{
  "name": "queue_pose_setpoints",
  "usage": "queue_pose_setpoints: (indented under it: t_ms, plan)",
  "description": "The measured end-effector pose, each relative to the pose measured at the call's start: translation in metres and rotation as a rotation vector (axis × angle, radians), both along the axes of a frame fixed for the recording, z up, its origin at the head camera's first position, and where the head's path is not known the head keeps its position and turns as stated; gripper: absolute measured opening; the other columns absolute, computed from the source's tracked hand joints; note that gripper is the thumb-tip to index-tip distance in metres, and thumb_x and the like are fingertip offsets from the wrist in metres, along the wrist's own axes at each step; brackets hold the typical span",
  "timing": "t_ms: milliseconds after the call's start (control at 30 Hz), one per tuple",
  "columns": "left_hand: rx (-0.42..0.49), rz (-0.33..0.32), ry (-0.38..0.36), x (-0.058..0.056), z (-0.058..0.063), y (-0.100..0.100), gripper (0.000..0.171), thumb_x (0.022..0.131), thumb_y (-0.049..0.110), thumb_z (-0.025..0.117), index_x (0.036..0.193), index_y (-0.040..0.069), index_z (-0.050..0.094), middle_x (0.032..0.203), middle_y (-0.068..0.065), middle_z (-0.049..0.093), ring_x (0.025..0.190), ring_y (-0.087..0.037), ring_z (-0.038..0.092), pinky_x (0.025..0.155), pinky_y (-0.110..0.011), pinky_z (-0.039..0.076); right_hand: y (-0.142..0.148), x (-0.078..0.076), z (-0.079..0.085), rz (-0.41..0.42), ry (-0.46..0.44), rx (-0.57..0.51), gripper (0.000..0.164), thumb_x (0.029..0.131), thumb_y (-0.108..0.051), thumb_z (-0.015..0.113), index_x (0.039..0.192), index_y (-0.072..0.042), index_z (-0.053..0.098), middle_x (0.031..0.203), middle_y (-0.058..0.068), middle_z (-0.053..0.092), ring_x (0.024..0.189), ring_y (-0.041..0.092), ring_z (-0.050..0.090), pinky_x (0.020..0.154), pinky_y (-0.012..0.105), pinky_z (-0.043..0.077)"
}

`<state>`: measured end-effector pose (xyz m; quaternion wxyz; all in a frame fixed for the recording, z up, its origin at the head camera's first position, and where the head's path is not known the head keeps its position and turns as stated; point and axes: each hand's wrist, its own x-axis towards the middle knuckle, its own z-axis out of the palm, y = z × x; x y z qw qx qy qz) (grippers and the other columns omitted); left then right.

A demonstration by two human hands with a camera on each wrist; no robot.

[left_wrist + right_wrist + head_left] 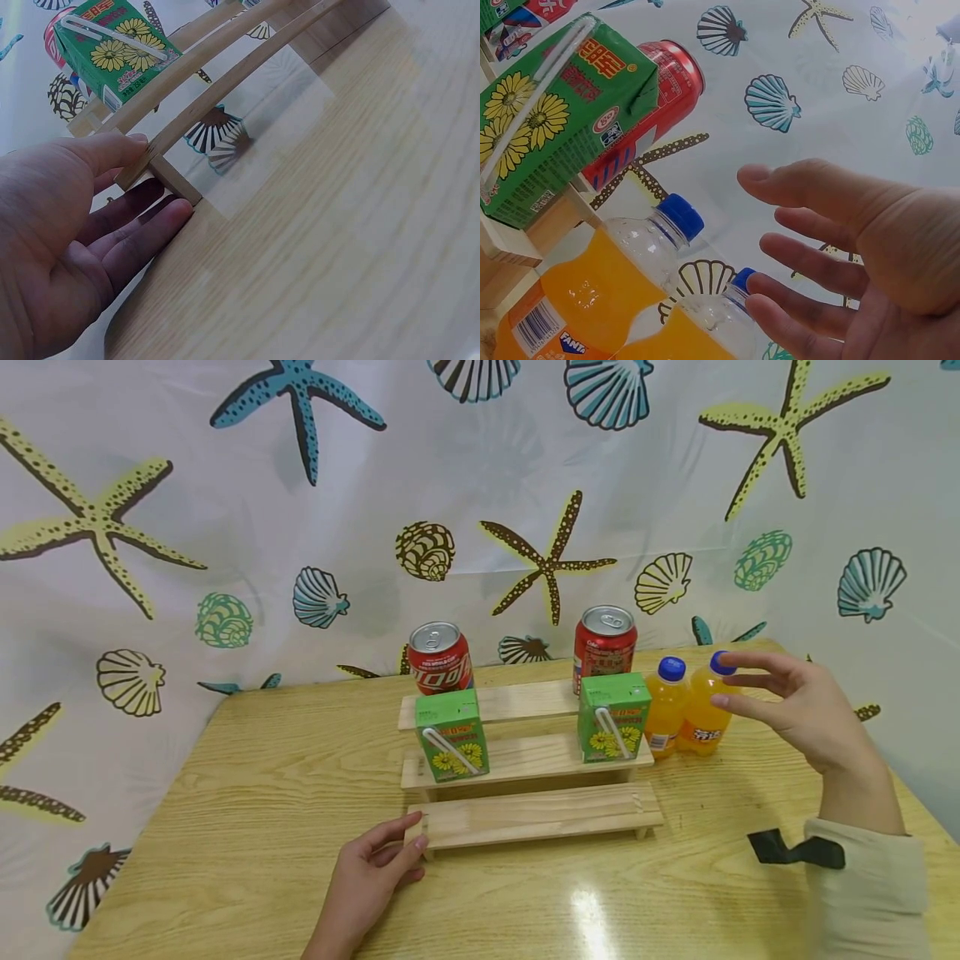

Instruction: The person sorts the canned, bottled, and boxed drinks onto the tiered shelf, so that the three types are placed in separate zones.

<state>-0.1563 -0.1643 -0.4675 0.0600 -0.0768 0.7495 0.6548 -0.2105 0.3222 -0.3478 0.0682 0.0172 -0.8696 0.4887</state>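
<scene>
A three-step wooden rack (536, 814) stands on the table. My left hand (371, 877) holds the left end of its lowest step, thumb and fingers about the corner; the left wrist view shows the hand (67, 232) by the rack's leg. Two orange Fanta bottles with blue caps, a nearer-rack bottle (666, 706) and an outer bottle (703, 706), stand upright against each other at the rack's right. My right hand (798, 706) is at the outer bottle's cap, thumb and fingers spread. In the right wrist view the hand (840, 262) has loosely bent fingers; whether they touch the cap I cannot tell.
On the middle step stand a left green drink carton (452, 735) and a right green drink carton (615, 718), straws on their fronts. Behind, on the top step, are a left red cola can (439, 660) and a right red cola can (604, 647). A patterned curtain (360, 510) hangs behind the table.
</scene>
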Motion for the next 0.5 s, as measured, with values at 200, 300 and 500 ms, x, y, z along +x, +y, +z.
queue_pose_setpoints:
  t_ms: [200,300,500]
  plan:
    - [0.002,0.002,-0.006,-0.0003,0.0001,0.0002,0.041,0.091,0.015,0.075,0.131,0.012,0.066,0.130,-0.012,0.064,0.097,-0.016,0.072,0.077,-0.032,0.065,0.0034,-0.0003,-0.0009,-0.029,0.004,0.027,0.055,0.090,-0.035,0.076,0.140,-0.020,0.058,0.120,-0.021,0.064,0.111,0.001,0.055,0.086,0.021,0.051]
    - [0.003,0.005,-0.010,-0.0005,0.0001,0.0002,0.041,0.091,0.015,0.075,0.131,0.012,0.066,0.129,-0.013,0.064,0.097,-0.016,0.072,0.077,-0.031,0.065,0.0047,0.0000,-0.0011,-0.042,-0.006,0.037,0.058,0.089,-0.038,0.076,0.141,-0.022,0.057,0.124,-0.010,0.064,0.113,0.004,0.052,0.091,0.034,0.050]
    - [0.004,0.005,-0.013,-0.0008,-0.0007,0.0000,0.041,0.091,0.014,0.075,0.131,0.012,0.067,0.131,-0.012,0.064,0.097,-0.015,0.071,0.077,-0.031,0.065,0.0058,-0.0002,-0.0022,-0.049,-0.014,0.022,0.060,0.089,-0.039,0.076,0.143,-0.023,0.055,0.131,0.004,0.061,0.119,0.013,0.050,0.098,0.053,0.048]
